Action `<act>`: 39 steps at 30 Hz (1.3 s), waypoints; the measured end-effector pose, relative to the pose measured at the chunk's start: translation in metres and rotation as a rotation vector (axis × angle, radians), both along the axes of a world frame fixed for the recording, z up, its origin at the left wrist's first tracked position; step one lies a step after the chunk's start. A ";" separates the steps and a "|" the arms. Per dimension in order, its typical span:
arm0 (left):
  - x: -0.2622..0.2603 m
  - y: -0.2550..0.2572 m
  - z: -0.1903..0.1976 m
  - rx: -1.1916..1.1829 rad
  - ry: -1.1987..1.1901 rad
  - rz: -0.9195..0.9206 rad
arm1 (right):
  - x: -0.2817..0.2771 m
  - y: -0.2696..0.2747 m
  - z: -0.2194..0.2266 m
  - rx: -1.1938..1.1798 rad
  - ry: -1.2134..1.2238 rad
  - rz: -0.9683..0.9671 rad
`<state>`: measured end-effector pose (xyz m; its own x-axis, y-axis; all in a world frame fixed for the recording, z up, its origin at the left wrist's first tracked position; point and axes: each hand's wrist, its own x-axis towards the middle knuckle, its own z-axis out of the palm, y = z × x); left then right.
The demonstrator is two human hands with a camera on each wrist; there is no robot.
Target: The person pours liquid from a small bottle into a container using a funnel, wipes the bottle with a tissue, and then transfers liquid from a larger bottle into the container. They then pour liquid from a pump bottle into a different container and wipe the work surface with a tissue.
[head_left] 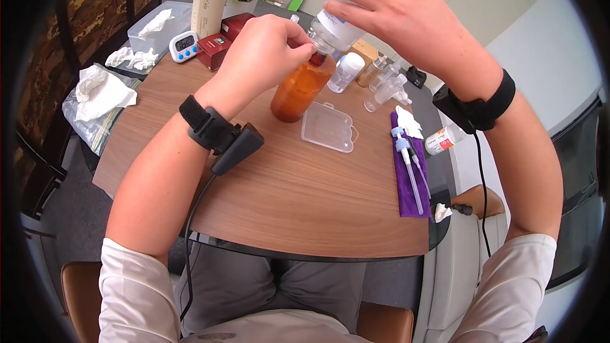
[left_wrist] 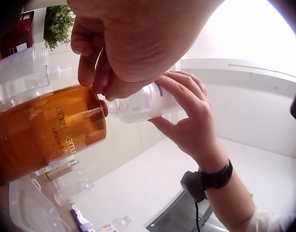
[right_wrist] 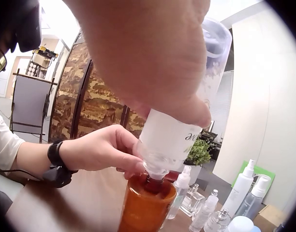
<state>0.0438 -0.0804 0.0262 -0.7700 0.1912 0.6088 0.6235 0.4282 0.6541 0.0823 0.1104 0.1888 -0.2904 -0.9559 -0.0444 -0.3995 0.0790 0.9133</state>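
Note:
In the head view an amber pump bottle, its pump off, stands on the table. My right hand grips a clear bottle with a white label, tipped mouth down over the amber one. The mouth of the clear bottle meets the dark red neck of the amber bottle in the right wrist view. My left hand pinches at this joint, thumb and fingers curled close to the neck. In the left wrist view its fingers partly hide the neck.
A clear plastic case lies beside the amber bottle. Small bottles stand behind it. On the right, pump heads lie on a purple cloth. A timer, red box and beige bottle stand back left.

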 end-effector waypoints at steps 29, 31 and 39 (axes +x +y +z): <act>-0.003 0.002 -0.007 0.060 0.035 -0.020 | 0.005 0.054 -0.048 -0.446 -0.104 -0.125; -0.003 0.002 -0.006 0.058 0.035 -0.020 | 0.012 0.062 -0.060 -0.619 -0.167 -0.181; 0.002 0.004 -0.005 0.050 -0.019 -0.034 | 0.038 0.105 -0.115 -1.343 -0.486 -0.305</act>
<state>0.0454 -0.0768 0.0210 -0.7750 0.1871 0.6037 0.6245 0.3737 0.6859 0.1201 0.2154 0.0743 -0.7021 -0.2616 0.6623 -0.4529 0.8818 -0.1318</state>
